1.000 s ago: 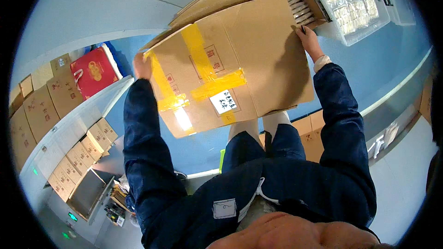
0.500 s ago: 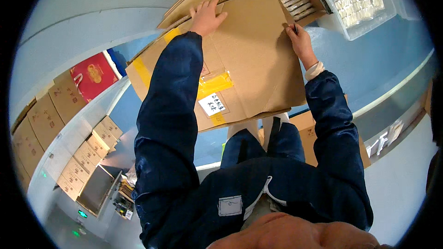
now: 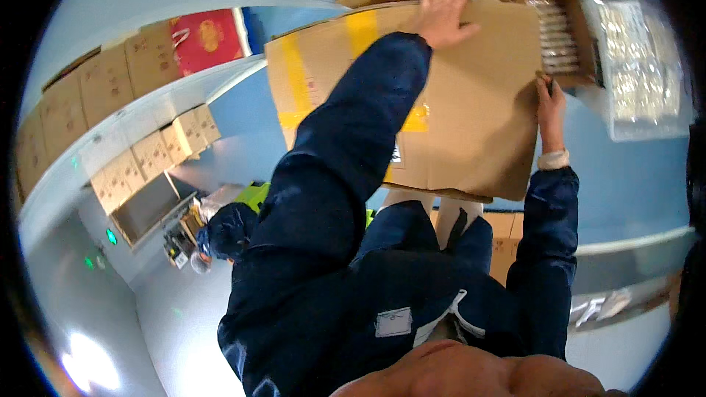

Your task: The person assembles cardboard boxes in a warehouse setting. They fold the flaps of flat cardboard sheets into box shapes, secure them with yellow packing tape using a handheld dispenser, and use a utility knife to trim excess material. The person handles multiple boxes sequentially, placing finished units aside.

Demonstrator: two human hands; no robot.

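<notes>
A large flattened cardboard box (image 3: 478, 103) lies before me, with strips of yellow tape and a white label partly hidden behind my left sleeve. My left hand (image 3: 443, 20) rests on its far edge, fingers stretched out and thumb spread. At the right edge of the cardboard, my right hand (image 3: 550, 114) is closed on the border. A small dark thing shows by its fingertips, too small to name.
Beyond the right edge stand an open carton (image 3: 585, 44) of packed pale items and a clear plastic tub (image 3: 614, 114) of bagged pale goods. Brown boxes (image 3: 151, 59) and a red box (image 3: 209, 40) line a left shelf. A person in a dark cap (image 3: 229, 229) is at lower left.
The view has swung left, so the cardboard and both hands appear farther right. My left hand remains at the far edge, my right at the right edge. A person's cap has come into view.
</notes>
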